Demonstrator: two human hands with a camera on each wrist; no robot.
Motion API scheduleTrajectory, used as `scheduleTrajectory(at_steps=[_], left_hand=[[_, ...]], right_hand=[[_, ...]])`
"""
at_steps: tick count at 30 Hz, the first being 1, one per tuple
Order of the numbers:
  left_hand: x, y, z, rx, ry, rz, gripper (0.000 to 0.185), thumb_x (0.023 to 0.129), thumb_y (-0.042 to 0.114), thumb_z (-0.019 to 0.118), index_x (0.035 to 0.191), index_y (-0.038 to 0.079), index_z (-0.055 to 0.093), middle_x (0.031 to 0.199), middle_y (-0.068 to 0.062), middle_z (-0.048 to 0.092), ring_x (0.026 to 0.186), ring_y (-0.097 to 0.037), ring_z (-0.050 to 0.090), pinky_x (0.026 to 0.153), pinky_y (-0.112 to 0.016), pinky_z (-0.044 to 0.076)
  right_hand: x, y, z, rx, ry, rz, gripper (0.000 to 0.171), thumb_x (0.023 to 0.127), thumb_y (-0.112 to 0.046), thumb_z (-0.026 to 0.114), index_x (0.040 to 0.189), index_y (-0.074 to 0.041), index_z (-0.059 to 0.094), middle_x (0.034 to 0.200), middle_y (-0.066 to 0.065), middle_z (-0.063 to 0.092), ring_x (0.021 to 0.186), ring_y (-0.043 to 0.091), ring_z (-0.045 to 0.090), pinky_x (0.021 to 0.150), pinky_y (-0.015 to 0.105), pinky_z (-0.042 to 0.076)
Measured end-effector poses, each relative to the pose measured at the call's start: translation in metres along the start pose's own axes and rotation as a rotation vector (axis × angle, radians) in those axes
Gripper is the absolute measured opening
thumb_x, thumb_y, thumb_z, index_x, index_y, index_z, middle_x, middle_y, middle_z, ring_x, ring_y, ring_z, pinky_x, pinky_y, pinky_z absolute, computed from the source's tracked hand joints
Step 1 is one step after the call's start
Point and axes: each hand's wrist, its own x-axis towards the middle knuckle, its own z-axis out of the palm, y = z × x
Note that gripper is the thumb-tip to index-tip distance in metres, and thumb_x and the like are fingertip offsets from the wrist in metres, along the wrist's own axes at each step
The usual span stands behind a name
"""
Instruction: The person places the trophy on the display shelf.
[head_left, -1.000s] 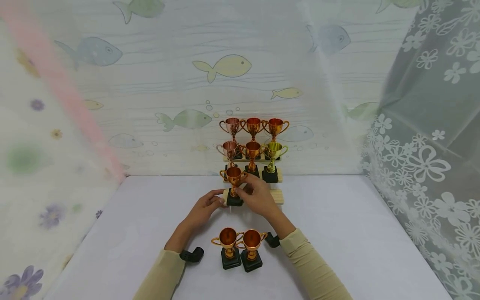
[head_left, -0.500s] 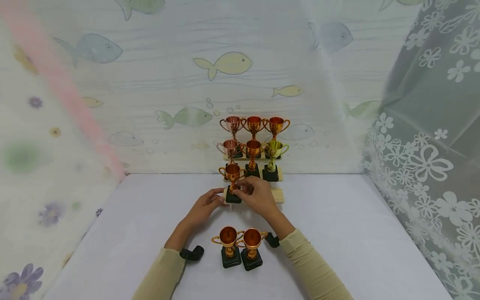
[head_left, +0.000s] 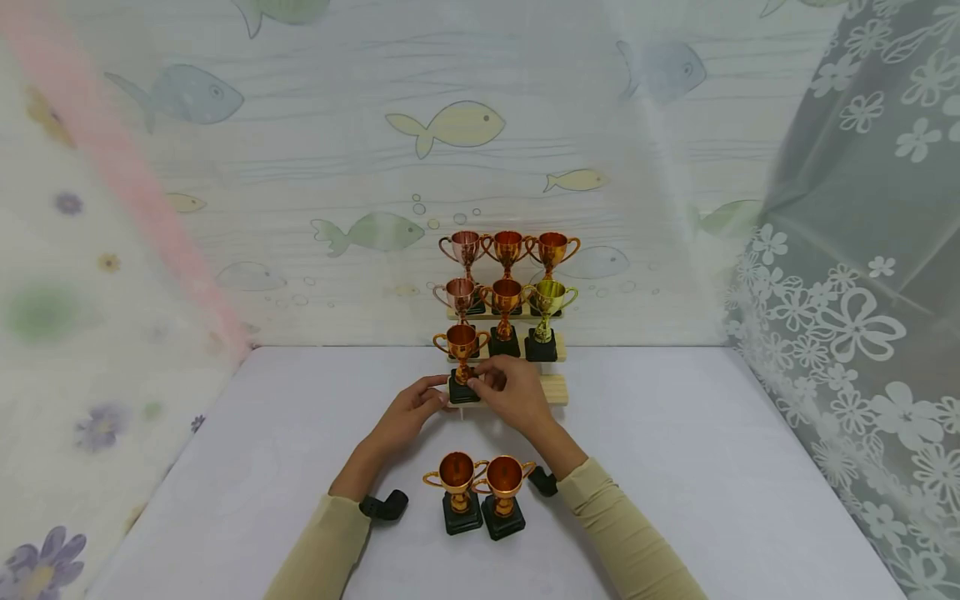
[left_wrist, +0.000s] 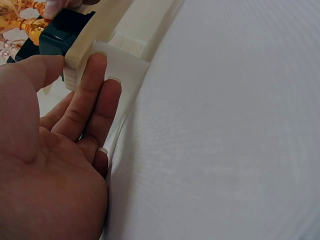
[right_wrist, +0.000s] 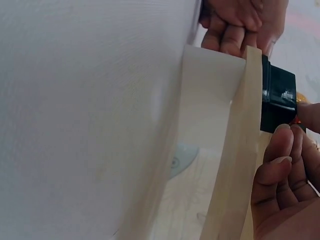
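An orange-gold trophy cup (head_left: 461, 340) with a black base (right_wrist: 280, 95) stands upright at the left end of the lowest wooden shelf (head_left: 555, 389). My right hand (head_left: 517, 402) pinches it low, at the stem just above the base, between thumb and fingers. At that same shelf end, my left hand (head_left: 405, 417) holds the board, thumb (left_wrist: 47, 70) against its end and fingers underneath. The base appears to sit flat on the wood (right_wrist: 232, 160) in both wrist views. Two more orange-gold trophies, a left one (head_left: 457, 475) and a right one (head_left: 504, 479), stand between my forearms.
Two higher shelf tiers rise behind, each carrying three trophies, among them a pink one (head_left: 460, 296), an orange one (head_left: 506, 296) and a yellow-gold one (head_left: 550, 298). A fish-print curtain (head_left: 337, 167) hangs behind the white table (head_left: 660, 467).
My right hand has shifted the trophy slightly left and lowered it onto the shelf's left end. The left hand stays at that end, and the two front trophies have not moved.
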Motion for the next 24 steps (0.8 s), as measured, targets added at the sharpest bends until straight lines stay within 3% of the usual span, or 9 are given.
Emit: scheduleTrajectory(at_steps=[6, 15, 19, 24], left_hand=[[-0.001, 0.001, 0.001, -0.001, 0.0, -0.011, 0.05, 0.113, 0.029, 0.055, 0.157, 0.008, 0.047, 0.118, -0.011, 0.076, 0.116, -0.024, 0.07, 0.111, -0.046, 0.042], [0.0, 0.002, 0.001, -0.009, 0.009, -0.003, 0.049, 0.112, 0.026, 0.057, 0.156, 0.006, 0.048, 0.119, -0.012, 0.076, 0.118, -0.027, 0.069, 0.112, -0.051, 0.042], [0.001, 0.002, 0.001, 0.001, 0.004, 0.006, 0.049, 0.112, 0.026, 0.057, 0.156, 0.006, 0.048, 0.119, -0.012, 0.076, 0.118, -0.027, 0.069, 0.112, -0.053, 0.042], [0.001, 0.001, 0.0, 0.021, 0.005, -0.001, 0.049, 0.112, 0.027, 0.056, 0.157, 0.007, 0.048, 0.119, -0.01, 0.076, 0.117, -0.022, 0.069, 0.11, -0.047, 0.045]], right_hand=[[-0.003, 0.001, -0.005, 0.006, -0.036, -0.003, 0.013, 0.092, -0.014, 0.085, 0.102, -0.007, 0.08, 0.076, -0.002, 0.067, 0.064, 0.01, 0.059, 0.061, 0.027, 0.051], [-0.017, -0.002, -0.034, -0.02, -0.035, -0.014, 0.007, 0.095, -0.01, 0.08, 0.099, -0.005, 0.079, 0.077, -0.002, 0.065, 0.064, 0.01, 0.056, 0.06, 0.027, 0.048], [-0.023, 0.001, -0.047, -0.01, -0.099, -0.015, 0.006, 0.096, -0.008, 0.078, 0.1, -0.004, 0.078, 0.08, -0.004, 0.067, 0.067, 0.01, 0.059, 0.062, 0.027, 0.051], [-0.035, 0.003, -0.062, 0.051, -0.249, -0.008, 0.01, 0.097, -0.006, 0.074, 0.106, -0.009, 0.078, 0.085, -0.006, 0.069, 0.071, 0.01, 0.06, 0.064, 0.027, 0.052]])
